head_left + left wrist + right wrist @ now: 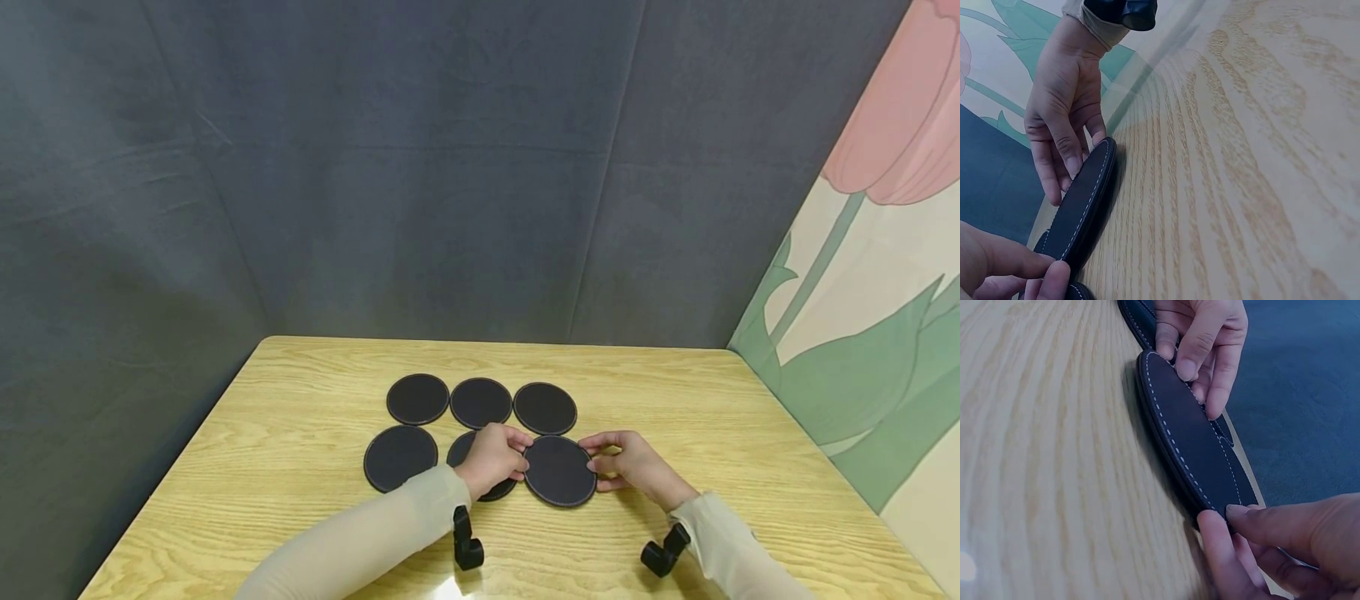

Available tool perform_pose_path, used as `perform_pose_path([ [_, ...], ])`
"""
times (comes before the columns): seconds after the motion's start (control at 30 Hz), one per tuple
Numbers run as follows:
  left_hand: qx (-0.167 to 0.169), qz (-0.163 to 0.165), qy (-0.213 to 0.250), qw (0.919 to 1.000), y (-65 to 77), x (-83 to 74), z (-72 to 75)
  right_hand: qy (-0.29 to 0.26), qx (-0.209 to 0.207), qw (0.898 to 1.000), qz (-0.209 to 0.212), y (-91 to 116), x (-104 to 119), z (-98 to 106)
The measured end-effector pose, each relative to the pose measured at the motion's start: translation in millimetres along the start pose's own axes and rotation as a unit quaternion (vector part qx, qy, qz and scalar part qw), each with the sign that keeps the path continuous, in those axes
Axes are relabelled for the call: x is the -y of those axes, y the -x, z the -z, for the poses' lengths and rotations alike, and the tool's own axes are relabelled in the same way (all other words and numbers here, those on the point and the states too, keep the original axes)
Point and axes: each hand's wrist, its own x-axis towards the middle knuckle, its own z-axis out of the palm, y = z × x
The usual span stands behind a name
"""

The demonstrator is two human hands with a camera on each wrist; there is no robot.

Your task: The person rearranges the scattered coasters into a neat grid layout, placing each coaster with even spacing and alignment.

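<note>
A round black coaster (560, 472) with pale stitching round its rim is held between both hands at the right of the front row. My left hand (493, 457) pinches its left edge between thumb and fingers, partly covering the middle front coaster (459, 454). At the opposite edge my right hand (632, 468) grips with its thumb on top and fingers at the side. In the right wrist view the held coaster (1188, 437) has a dark shadow along its near edge; whether it is fully off the table is hard to tell.
Behind lie three more coasters in a row: left (417, 399), middle (481, 403) and right (545, 408). Another coaster (401, 458) is at the front left. The wooden table (300, 392) meets a dark grey curtain (420, 208) at the back and a flower-patterned panel (870, 333) at right.
</note>
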Motion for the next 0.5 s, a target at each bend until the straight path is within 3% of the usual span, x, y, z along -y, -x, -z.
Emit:
perform_pose_path([
  [0.5,0.002,-0.002,-0.014,0.9999,-2.1,0.4,-0.3,0.002,0.009,1.000,0.009,-0.8,1.0,-0.1],
])
